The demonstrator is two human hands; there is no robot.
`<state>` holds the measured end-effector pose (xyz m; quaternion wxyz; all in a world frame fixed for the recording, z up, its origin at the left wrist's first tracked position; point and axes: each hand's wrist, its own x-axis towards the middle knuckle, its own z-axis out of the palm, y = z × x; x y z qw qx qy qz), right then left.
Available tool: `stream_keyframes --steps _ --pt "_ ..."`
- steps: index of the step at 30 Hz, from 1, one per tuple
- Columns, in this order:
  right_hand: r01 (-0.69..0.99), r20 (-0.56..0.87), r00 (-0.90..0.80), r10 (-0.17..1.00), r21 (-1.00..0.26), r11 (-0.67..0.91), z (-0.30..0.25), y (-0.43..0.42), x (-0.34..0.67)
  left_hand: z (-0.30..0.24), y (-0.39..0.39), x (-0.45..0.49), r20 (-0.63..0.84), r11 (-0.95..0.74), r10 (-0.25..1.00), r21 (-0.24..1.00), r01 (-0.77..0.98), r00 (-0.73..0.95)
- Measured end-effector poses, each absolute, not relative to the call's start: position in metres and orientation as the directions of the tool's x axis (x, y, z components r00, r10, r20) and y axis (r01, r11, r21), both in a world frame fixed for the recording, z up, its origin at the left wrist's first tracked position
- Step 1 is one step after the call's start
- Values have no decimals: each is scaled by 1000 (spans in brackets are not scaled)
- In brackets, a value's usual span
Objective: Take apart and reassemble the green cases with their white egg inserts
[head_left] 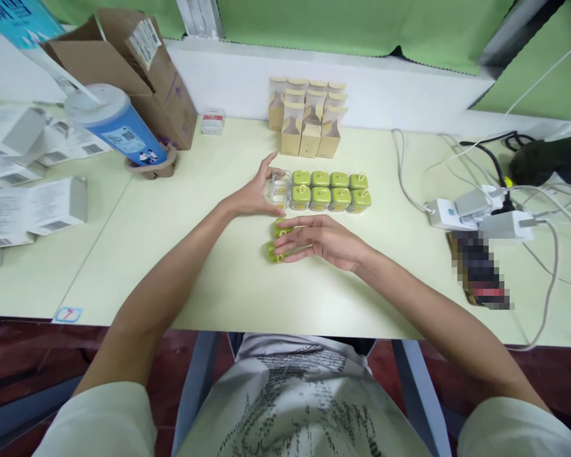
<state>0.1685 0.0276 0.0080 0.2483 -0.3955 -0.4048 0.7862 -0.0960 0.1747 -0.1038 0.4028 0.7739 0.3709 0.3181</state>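
Observation:
Two rows of small clear square jars stand together, most capped with glossy green lids [320, 195] that have little loops on top. At the left end of the rows, two clear jars [280, 188] have no lids. My left hand [254, 190] curves around this open pair from the left, thumb at the near side and fingers at the far side; whether it touches them I cannot tell. Nearer to me lie two loose green lids [272, 251]. My right hand [316, 241] reaches over them with fingers spread, partly hiding them.
Several small open tan boxes [310, 141] stand by the wall. White boxes [57, 206], a blue canister [132, 134] and a cardboard box [166, 95] are on the left. On the right are a power strip [447, 214], cables and a pixelated phone-like object [478, 270].

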Motion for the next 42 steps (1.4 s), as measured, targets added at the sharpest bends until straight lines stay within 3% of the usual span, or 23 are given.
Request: stream_keyframes --steps 7,13,22,31,36,42 --pt "-137 -173 -242 955 -968 -210 43 77 195 -63 175 -112 177 -434 795 834 341 580" --pt "-24 -299 -197 934 -950 -310 41 125 183 -50 175 -69 166 -490 774 769 411 612" --pt "43 -381 -263 886 -922 -384 21 153 165 -67 183 -46 182 -527 765 729 437 618" --pt "18 -244 -132 961 -970 -244 39 136 156 -70 183 -44 160 -488 795 742 460 585" --pt "-82 -51 -175 983 -994 -67 63 95 175 -68 184 -44 159 -506 770 743 439 618" --pt "-25 -287 -248 925 -953 -302 20 41 188 -55 187 -66 92 -467 764 761 450 638"
